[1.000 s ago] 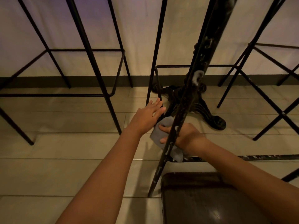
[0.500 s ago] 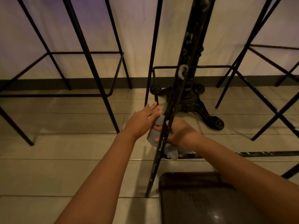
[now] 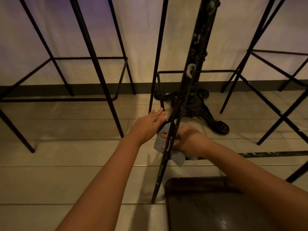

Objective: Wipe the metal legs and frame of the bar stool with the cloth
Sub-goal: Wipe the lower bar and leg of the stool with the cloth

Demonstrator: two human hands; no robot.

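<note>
A black metal bar stool leg [image 3: 186,84] with pale smears slants down the middle of the view to the floor. A second thin leg [image 3: 157,55] and a low crossbar [image 3: 270,154] belong to the same frame. My right hand [image 3: 188,140] grips a grey-blue cloth [image 3: 160,144] wrapped round the smeared leg just above the crossbar. My left hand [image 3: 150,124] reaches in beside it with fingers straight, touching the thin side rail of the frame next to the cloth.
A dark stool seat [image 3: 216,205] lies at the bottom right. An ornate cast-iron table base [image 3: 200,107] stands behind the leg. More black stool frames [image 3: 93,52] stand left and right [image 3: 266,80] on a tiled floor by a pale wall.
The view has swung slightly, shifting the smeared leg left in frame. My right hand with the cloth stays at about the same spot on the leg; my left hand stays beside it.
</note>
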